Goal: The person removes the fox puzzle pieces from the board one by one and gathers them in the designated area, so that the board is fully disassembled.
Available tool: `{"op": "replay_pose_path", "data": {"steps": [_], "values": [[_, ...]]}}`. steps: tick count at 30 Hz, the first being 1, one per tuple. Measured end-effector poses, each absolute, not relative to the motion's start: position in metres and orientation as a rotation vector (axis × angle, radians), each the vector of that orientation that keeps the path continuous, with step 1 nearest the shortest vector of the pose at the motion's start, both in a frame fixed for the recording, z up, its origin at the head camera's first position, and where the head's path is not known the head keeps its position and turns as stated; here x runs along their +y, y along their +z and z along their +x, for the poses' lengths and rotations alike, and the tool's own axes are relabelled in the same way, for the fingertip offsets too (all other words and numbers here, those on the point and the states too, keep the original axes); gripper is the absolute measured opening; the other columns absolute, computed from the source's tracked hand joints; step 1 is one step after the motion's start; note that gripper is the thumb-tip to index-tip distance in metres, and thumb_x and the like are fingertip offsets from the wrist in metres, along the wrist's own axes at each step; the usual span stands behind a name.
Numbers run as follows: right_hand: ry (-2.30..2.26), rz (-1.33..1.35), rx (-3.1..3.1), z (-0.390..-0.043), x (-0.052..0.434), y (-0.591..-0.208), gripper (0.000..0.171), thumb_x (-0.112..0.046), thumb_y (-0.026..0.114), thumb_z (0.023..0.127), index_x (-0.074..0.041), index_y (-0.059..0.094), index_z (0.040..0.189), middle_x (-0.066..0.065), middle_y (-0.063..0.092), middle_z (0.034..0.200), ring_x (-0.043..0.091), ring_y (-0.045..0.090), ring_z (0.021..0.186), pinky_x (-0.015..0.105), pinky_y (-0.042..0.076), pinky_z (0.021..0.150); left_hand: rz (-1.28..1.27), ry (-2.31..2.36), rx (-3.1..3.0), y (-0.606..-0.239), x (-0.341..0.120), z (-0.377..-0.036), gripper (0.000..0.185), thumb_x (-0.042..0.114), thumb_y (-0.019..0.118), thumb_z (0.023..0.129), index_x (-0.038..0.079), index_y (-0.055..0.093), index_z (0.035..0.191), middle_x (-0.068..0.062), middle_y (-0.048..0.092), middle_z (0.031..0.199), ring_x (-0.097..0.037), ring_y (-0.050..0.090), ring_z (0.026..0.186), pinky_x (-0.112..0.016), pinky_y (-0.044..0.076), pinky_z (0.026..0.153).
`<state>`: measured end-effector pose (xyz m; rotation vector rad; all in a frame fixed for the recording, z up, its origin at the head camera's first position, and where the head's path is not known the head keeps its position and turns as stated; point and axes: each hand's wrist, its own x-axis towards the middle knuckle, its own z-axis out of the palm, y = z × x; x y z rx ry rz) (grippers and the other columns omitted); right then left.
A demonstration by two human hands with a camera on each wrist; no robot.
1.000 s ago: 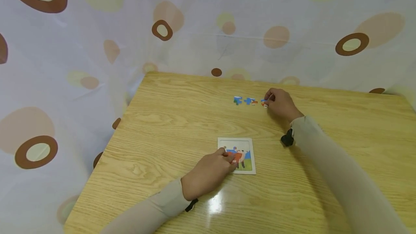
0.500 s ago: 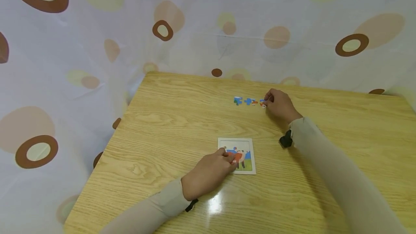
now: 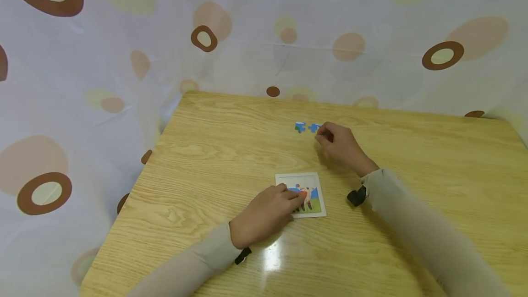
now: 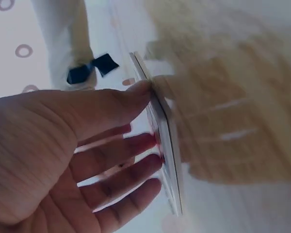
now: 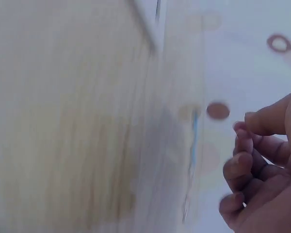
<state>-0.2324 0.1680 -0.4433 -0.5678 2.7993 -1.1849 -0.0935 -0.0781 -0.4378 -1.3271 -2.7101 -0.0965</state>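
The left hand (image 3: 264, 212) lies with fingers fairly straight; the right hand (image 3: 338, 145) is curled, possibly gripping something, I cannot tell. On the table (image 3: 206, 150), the puzzle (image 3: 297, 180) sits under the left fingertips; two loose pieces (image 3: 299, 126) lie beyond.

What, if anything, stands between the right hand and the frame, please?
Nothing visible stands between the right hand and the frame. At the frame itself, the left hand covers part of the left side; the upper right is uncovered.
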Motion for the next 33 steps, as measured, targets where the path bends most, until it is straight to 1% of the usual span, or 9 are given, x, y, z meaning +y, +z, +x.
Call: {"op": "replay_pose_path", "data": {"steps": [2,5,9,13,19,22,26,29,33], "values": [[-1.189,-0.677,2.769,-0.222,0.157,-0.441,0.01,-0.01,0.062,0.104,-0.002,0.067,0.101,0.008,0.064,0.085,0.02,0.054,0.071,0.034,0.046,0.065,-1.3,-0.119,-2.731,-0.436,-0.079,-0.097,0.063,0.036,0.088,0.083,0.012,0.065,0.136,0.001,0.07,0.12,-0.017,0.063,0.099,-0.027,0.053,0.086],[-1.139,-0.826,2.645,-0.202,0.142,-0.437,0.007,-0.004,0.065,0.101,-0.003,0.068,0.095,0.004,0.065,0.081,0.015,0.055,0.068,0.03,0.047,0.062,-1.207,-0.154,-2.812,-0.432,-0.085,-0.103,0.071,0.048,0.088,0.08,0.006,0.064,0.132,-0.005,0.066,0.122,-0.021,0.062,0.107,-0.032,0.053,0.091],[-1.03,-0.964,2.44,-0.176,0.126,-0.434,0.001,-0.004,0.066,0.1,-0.003,0.067,0.099,0.0,0.062,0.08,0.01,0.055,0.066,0.029,0.05,0.059,-1.081,-0.144,-2.962,-0.426,-0.098,-0.114,0.081,0.059,0.086,0.078,0.0,0.064,0.13,-0.011,0.063,0.131,-0.029,0.06,0.119,-0.037,0.051,0.1],[-0.911,-1.011,2.421,-0.159,0.111,-0.436,0.015,-0.013,0.072,0.098,-0.003,0.066,0.107,-0.003,0.059,0.081,0.008,0.052,0.067,0.028,0.047,0.062,-1.016,-0.141,-3.079,-0.421,-0.113,-0.123,0.079,0.059,0.085,0.078,0.006,0.066,0.133,-0.009,0.061,0.143,-0.034,0.057,0.13,-0.046,0.05,0.104],[-0.847,-0.868,2.459,-0.15,0.102,-0.439,0.027,-0.019,0.081,0.091,-0.007,0.062,0.106,0.0,0.056,0.088,0.013,0.05,0.073,0.029,0.043,0.064,-1.096,-0.179,-3.058,-0.42,-0.119,-0.125,0.07,0.06,0.084,0.077,0.011,0.072,0.125,-0.006,0.07,0.131,-0.034,0.068,0.113,-0.049,0.057,0.086],[-0.847,-0.847,2.46,-0.149,0.1,-0.44,0.028,-0.018,0.082,0.091,-0.005,0.06,0.104,0.002,0.056,0.091,0.015,0.05,0.075,0.029,0.043,0.065,-1.063,-0.136,-3.077,-0.421,-0.115,-0.123,0.076,0.062,0.083,0.076,0.011,0.07,0.131,-0.006,0.069,0.133,-0.036,0.066,0.118,-0.051,0.057,0.089],[-0.831,-0.833,2.475,-0.148,0.1,-0.44,0.027,-0.015,0.083,0.089,-0.005,0.06,0.099,0.003,0.055,0.091,0.015,0.049,0.076,0.029,0.042,0.065,-0.983,-0.075,-3.103,-0.422,-0.106,-0.121,0.078,0.064,0.083,0.075,0.011,0.07,0.131,-0.001,0.073,0.125,-0.031,0.07,0.105,-0.047,0.057,0.085],[-0.841,-0.834,2.492,-0.147,0.101,-0.44,0.029,-0.014,0.084,0.089,-0.004,0.06,0.101,0.004,0.055,0.09,0.016,0.049,0.076,0.029,0.042,0.065,-0.942,-0.001,-3.106,-0.422,-0.099,-0.121,0.083,0.069,0.081,0.074,0.012,0.069,0.134,-0.002,0.07,0.13,-0.028,0.069,0.101,-0.042,0.056,0.082],[-0.889,-0.858,2.514,-0.147,0.105,-0.44,0.03,-0.012,0.084,0.088,-0.002,0.061,0.104,0.004,0.055,0.086,0.015,0.049,0.073,0.029,0.044,0.065,-0.909,0.108,-3.132,-0.422,-0.098,-0.124,0.096,0.079,0.076,0.071,0.016,0.064,0.143,0.0,0.06,0.147,-0.027,0.064,0.114,-0.042,0.051,0.089]]}}
